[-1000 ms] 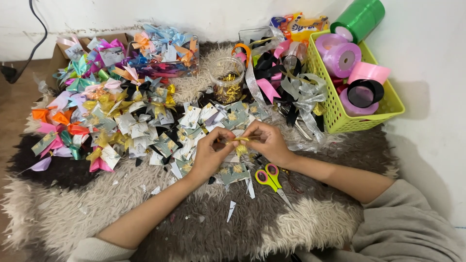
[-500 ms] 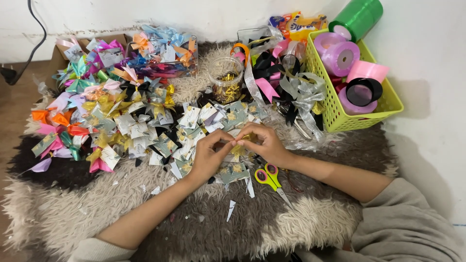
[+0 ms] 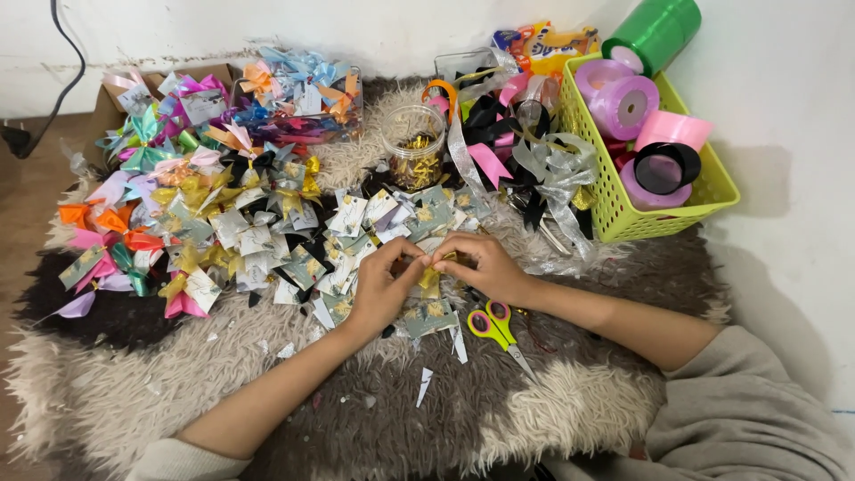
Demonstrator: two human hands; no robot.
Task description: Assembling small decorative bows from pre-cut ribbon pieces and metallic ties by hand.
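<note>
Hands joined over a small gold ribbon bow.
Left hand (image 3: 381, 283) and right hand (image 3: 481, 264) pinch the gold bow (image 3: 429, 278) between fingertips above the shaggy rug (image 3: 534, 401), just beyond the yellow-handled scissors (image 3: 499, 328).

Shaggy grey-brown-white fur rug (image 3: 499, 419) on floor carries everything. Directly on it: big spread of small multicolour ribbon bows on cards (image 3: 240, 232) at left/centre, clear plastic jar w/ gold bits (image 3: 416, 147) at back, lime-green plastic basket w/ ribbon rolls (image 3: 655, 209) at right, yellow-pink-handled scissors (image 3: 499, 330) near front, white paper scraps (image 3: 425, 386) scattered.
</note>
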